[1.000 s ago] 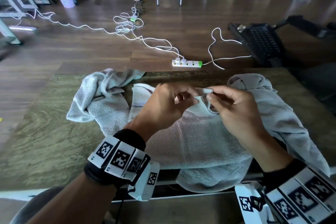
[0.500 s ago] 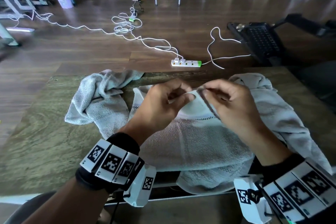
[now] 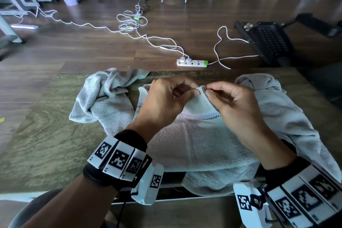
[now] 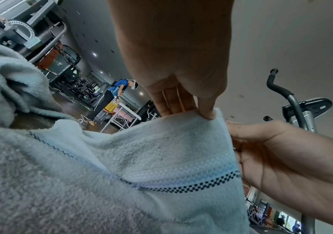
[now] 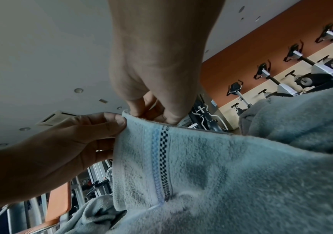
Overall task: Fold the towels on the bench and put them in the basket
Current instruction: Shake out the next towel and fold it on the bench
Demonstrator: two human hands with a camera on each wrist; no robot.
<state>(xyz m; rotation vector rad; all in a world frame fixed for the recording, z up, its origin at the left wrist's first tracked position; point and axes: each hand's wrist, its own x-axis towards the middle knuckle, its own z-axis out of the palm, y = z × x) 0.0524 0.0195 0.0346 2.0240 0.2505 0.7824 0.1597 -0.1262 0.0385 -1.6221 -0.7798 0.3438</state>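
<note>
A pale towel (image 3: 199,144) with a checked stripe lies across the near edge of a worn bench (image 3: 42,144), its far corner lifted and pinched from both sides by the left hand (image 3: 166,102) and right hand (image 3: 235,105), fingers curled. Two grey towels (image 3: 103,98) lie crumpled on either side. Beyond, a power strip (image 3: 192,62) and white cables (image 3: 129,26) trail over the dark wood floor (image 3: 92,46) toward gym machines.

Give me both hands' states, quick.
Left hand: pinching the raised edge of the towel.
Right hand: pinching the same edge, right beside it.
</note>
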